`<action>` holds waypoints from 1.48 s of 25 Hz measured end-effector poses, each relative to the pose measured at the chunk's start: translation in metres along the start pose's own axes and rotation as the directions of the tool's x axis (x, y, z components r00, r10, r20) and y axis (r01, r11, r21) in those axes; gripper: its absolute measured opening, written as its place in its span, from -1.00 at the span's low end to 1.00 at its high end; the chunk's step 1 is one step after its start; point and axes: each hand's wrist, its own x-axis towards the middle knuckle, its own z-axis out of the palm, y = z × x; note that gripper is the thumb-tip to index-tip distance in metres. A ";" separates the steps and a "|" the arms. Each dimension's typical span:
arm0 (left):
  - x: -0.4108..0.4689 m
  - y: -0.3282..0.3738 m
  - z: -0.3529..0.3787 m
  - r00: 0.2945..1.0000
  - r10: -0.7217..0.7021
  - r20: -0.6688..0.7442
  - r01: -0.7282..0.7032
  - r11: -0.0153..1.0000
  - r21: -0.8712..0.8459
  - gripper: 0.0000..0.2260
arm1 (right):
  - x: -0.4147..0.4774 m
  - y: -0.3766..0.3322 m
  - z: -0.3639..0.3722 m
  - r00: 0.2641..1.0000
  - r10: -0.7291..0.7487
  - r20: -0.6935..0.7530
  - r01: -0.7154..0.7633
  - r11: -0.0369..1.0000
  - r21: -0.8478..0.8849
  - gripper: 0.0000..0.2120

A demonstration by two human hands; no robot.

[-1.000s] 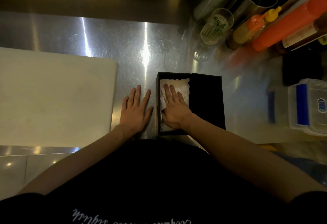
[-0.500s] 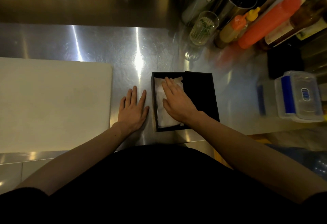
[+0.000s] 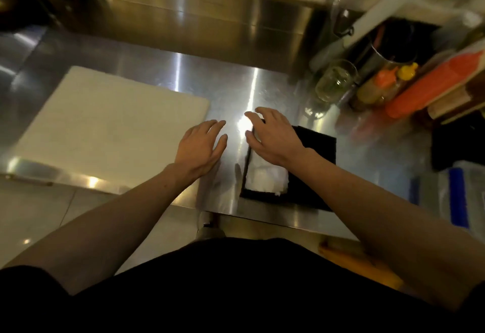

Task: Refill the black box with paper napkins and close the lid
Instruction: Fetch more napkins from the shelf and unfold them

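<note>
The black box [image 3: 316,148] lies open on the steel counter near its front edge. White paper napkins [image 3: 267,177] fill its left half. My right hand [image 3: 273,135] hovers over the far left corner of the box, fingers spread and curled, holding nothing. To the left of the box my left hand [image 3: 202,146] is just above the counter, fingers apart and empty. No separate lid is visible.
A large white cutting board [image 3: 105,130] lies to the left. At the back right stand a drinking glass [image 3: 336,83], orange and yellow squeeze bottles [image 3: 420,91] and a metal pot [image 3: 380,56]. A clear plastic container with blue clips [image 3: 462,196] sits at the right edge.
My right hand has lifted off the napkins and moved to the box's far left corner. My left hand has risen from the counter. The camera has tilted and shifted left.
</note>
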 end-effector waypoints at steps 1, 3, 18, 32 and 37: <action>-0.010 0.005 -0.009 0.998 -0.045 -0.046 0.046 0.999 0.005 -0.51 | 0.005 -0.002 -0.007 0.998 -0.062 -0.004 0.062 0.998 -0.012 -0.53; -0.027 0.012 -0.027 0.981 -0.132 -0.139 0.137 0.990 0.026 -0.52 | 0.016 -0.011 -0.021 0.983 -0.181 -0.019 0.181 0.983 -0.027 -0.53; -0.378 0.078 -0.180 0.453 -0.581 -0.676 0.814 0.579 0.049 -0.53 | -0.064 -0.310 -0.119 0.336 -0.941 -0.049 0.935 0.327 0.141 -0.53; -0.886 0.404 -0.166 -0.369 -0.495 -0.786 0.924 -0.289 -0.252 -0.65 | -0.577 -0.604 -0.178 -0.515 -0.839 -0.173 0.755 -0.540 0.373 -0.51; -1.010 0.565 -0.121 -0.566 -0.294 -0.770 0.770 -0.524 -0.365 -0.59 | -0.791 -0.637 -0.200 -0.724 -0.642 -0.253 0.498 -0.739 0.453 -0.51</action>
